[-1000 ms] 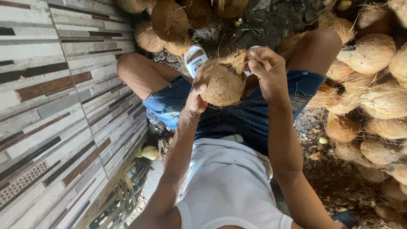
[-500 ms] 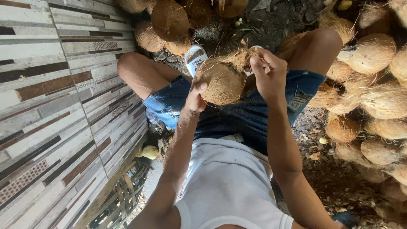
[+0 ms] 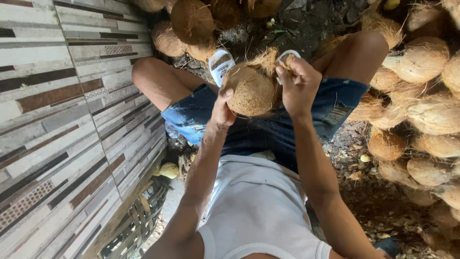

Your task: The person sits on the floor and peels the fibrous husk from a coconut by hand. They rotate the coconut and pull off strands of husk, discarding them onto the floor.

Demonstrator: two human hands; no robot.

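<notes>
I sit with my knees apart and hold a brown, fibrous coconut (image 3: 251,88) above my lap. My left hand (image 3: 221,109) cups its lower left side, thumb pressed on the shell. My right hand (image 3: 298,84) is closed on a tuft of husk fibre at the coconut's upper right. More loose fibre sticks up from the top of the coconut. Below it are my blue denim shorts (image 3: 268,129) and white shirt. Two white sandals (image 3: 220,64) show past the coconut, on the dirt.
A heap of husked coconuts (image 3: 421,110) rises on the right, and more coconuts (image 3: 191,24) lie ahead. A striped tiled wall (image 3: 62,124) fills the left. A woven basket (image 3: 139,220) and a small yellow fruit (image 3: 168,170) lie by the wall's foot.
My hands and the coconut stay nearly in place. My right hand has shifted slightly on the fibre tuft at the coconut's top.
</notes>
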